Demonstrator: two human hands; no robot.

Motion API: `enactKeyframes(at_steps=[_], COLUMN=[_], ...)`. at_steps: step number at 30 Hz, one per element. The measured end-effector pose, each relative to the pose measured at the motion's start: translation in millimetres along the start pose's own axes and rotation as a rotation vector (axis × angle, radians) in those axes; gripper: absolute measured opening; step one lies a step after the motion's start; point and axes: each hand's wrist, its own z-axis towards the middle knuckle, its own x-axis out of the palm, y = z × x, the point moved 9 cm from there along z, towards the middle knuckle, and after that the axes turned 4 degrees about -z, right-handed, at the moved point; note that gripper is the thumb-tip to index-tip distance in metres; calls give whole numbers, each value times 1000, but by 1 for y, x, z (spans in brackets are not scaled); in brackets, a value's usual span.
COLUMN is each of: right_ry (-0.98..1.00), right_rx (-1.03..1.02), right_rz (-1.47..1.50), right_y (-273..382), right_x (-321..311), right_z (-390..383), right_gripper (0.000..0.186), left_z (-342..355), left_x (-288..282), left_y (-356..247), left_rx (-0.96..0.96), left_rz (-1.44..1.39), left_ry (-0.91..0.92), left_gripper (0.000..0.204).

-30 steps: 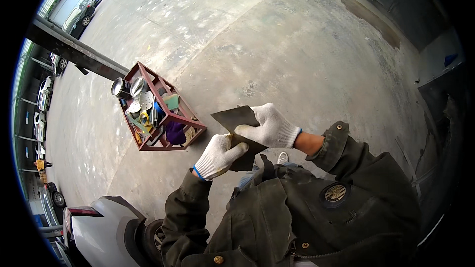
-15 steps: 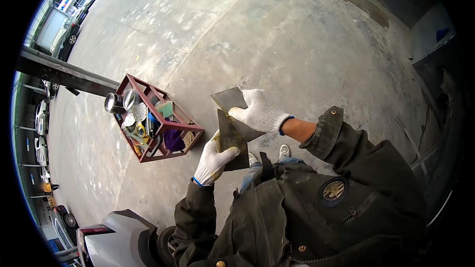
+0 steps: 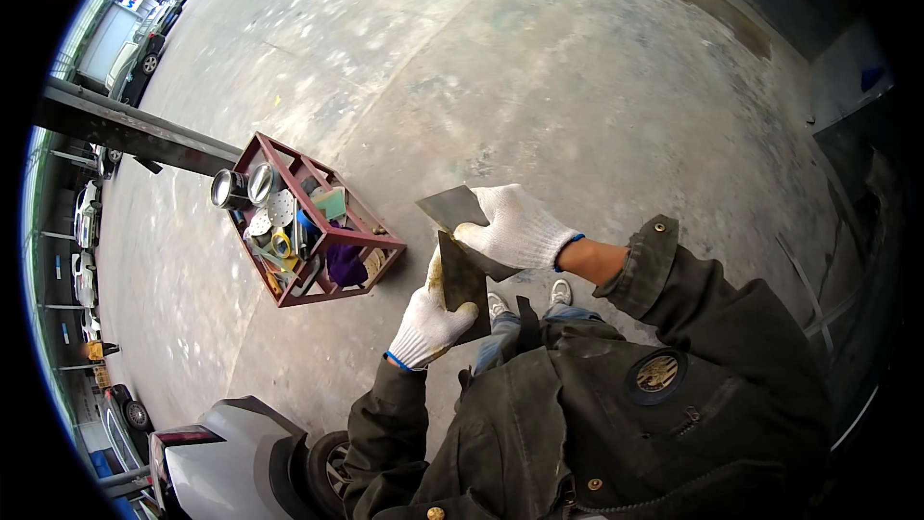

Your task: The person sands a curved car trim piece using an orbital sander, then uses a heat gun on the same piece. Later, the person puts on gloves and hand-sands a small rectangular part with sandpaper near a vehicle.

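My left hand [image 3: 429,325], in a white knit glove with yellowish stains on its fingers, is closed around a dark, flat metal putty scraper [image 3: 464,281]. In my right hand [image 3: 523,228], gloved the same way, is a second flat grey putty scraper [image 3: 452,209], pinched between thumb and fingers. The two blades overlap in front of my body, the right one crossing close to the upper edge of the left one. Whether the blades touch I cannot tell. My fingers behind the blades are hidden.
Left of my hands stands a red metal cart [image 3: 358,202] with cans [image 3: 229,190], a tape roll [image 3: 281,244], a purple cloth [image 3: 345,267] and tools. A silver car [image 3: 226,457] is at lower left. A steel beam [image 3: 144,135] reaches toward the cart. My shoes [image 3: 560,292] are on the concrete floor [image 3: 539,77].
Both hands have come slightly closer to my body. The left scraper has turned and shows narrower. The view has shifted a little, so the cart sits slightly farther right and higher.
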Motion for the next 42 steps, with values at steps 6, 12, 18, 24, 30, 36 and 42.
enactKeyframes(at_steps=[6,12,18,24,30,36,42], right_ry=[32,50,242,213,38,131,154], right_rx=[-14,-127,5,-9,116,231,501], right_rz=[-56,6,98,180,523,879,1338], right_y=[-1,11,13,13,-8,-23,-35], right_x=[8,17,44,59,55,81,93], right_z=[4,6,9,5,11,0,-4], right_gripper=[37,30,21,23,18,17,28], left_z=[-3,6,9,21,32,59,50], left_x=[-1,-3,-10,-26,-20,0,-4], left_y=[-1,4,17,20,29,56,28], left_rx=[-15,34,13,56,188,1,235], left_rz=[19,308,219,-261,-463,-999,-1031], left_ry=[44,37,-3,-77,-95,-27,-62], left_gripper=[92,98,86,90,82,56,68])
